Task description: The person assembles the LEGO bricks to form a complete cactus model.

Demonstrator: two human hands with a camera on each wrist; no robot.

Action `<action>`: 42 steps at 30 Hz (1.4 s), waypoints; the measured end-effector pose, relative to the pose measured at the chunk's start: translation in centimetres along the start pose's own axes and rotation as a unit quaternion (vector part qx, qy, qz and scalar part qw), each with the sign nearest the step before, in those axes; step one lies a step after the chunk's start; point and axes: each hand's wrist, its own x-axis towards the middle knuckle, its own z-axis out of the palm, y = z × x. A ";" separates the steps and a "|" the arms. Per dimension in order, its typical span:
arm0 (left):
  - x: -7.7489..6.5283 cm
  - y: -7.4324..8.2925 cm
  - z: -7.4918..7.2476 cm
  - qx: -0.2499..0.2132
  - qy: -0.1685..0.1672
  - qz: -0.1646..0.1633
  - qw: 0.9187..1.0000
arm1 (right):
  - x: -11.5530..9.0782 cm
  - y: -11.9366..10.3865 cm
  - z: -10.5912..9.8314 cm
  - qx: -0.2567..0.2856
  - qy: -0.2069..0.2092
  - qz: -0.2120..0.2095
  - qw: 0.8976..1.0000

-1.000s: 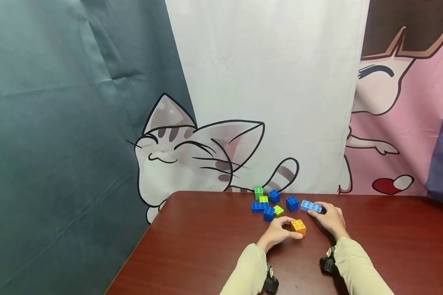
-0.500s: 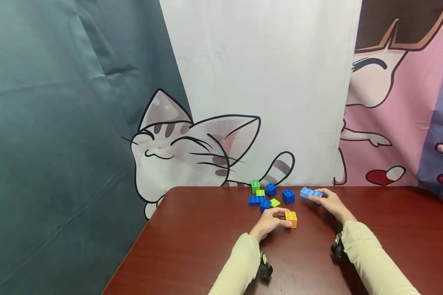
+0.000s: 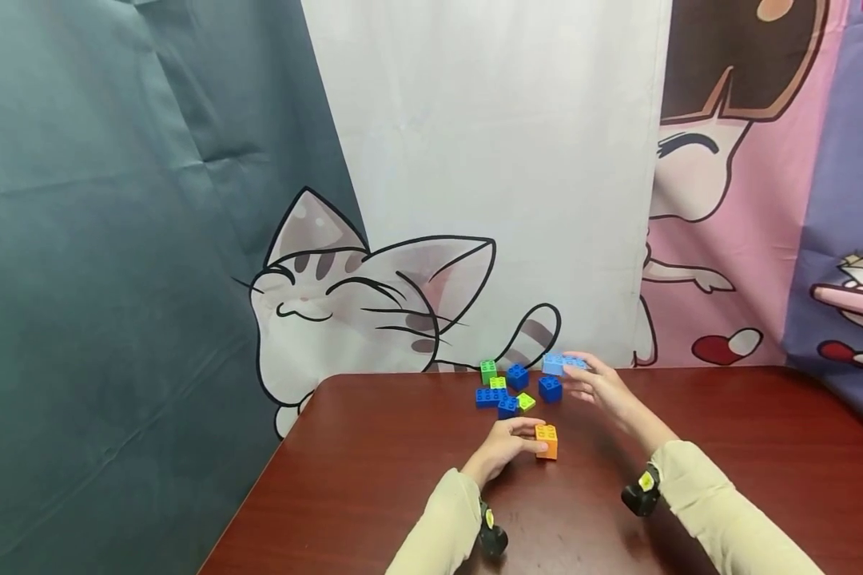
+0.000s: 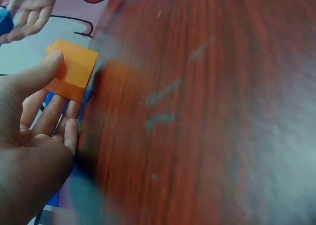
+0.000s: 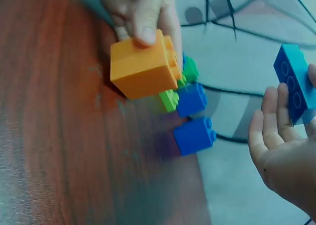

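My left hand (image 3: 502, 447) pinches an orange two-by-two toy brick (image 3: 546, 442) between thumb and fingers, studs facing up in the head view. In the left wrist view the thumb lies on one side of this orange brick (image 4: 74, 69). A longer light blue brick (image 3: 555, 364) is gripped by my right hand (image 3: 607, 391), raised near the table's far edge. Its studded side shows in the right wrist view, where the light blue brick (image 5: 296, 87) sits at the right. Just below it in the head view is a single dark blue brick (image 3: 550, 389) on the table.
Left of the hands lies a loose group of bricks: a green one (image 3: 488, 371), a dark blue one (image 3: 518, 376), a long dark blue one (image 3: 487, 398), another dark blue one (image 3: 507, 407) and a lime one (image 3: 526, 402). A printed curtain (image 3: 546, 200) hangs behind the brown table (image 3: 345, 479).
My right hand has lifted the light blue brick and carried it left, from beside the single dark blue brick to above it. My left hand, still holding the orange brick, has shifted slightly left.
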 end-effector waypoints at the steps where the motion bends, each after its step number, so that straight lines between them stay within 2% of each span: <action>1: 0.0 -0.1 -0.1 0.002 0.001 0.003 1.000 | 0.0 -0.1 0.4 -0.008 0.002 -0.004 1.000; 5: -0.3 -0.7 -0.5 0.020 0.003 0.013 1.000 | -0.4 -0.2 1.5 -0.027 0.008 -0.002 1.000; 13: -1.2 -1.9 -1.1 0.032 0.025 0.027 0.999 | -1.5 1.6 2.8 -0.028 0.041 0.034 0.998; 17: -1.4 -2.6 -1.6 -0.008 0.035 0.027 0.999 | -2.2 2.0 3.8 0.000 0.065 0.058 0.996; 20: -1.4 -3.1 -1.8 -0.057 0.046 0.034 0.997 | -2.8 2.1 4.6 0.005 0.076 0.060 0.995; 23: -1.4 -3.4 -1.8 -0.077 0.049 0.044 0.995 | -3.2 1.9 4.9 0.019 0.075 0.063 0.995; 28: -1.4 -3.1 -1.9 -0.070 0.056 0.069 0.994 | -3.5 2.0 4.9 0.049 0.075 0.073 0.993; 33: -1.7 -2.9 -1.7 -0.048 0.073 0.075 0.993 | -4.3 3.5 5.2 0.052 0.078 0.102 0.990; 37: -1.6 -2.8 -1.4 -0.038 0.065 0.077 0.994 | -4.9 5.0 5.4 0.066 0.095 0.122 0.986; 42: -1.6 -2.7 -1.3 -0.055 0.058 0.083 0.993 | -4.8 5.6 5.7 0.074 0.094 0.111 0.987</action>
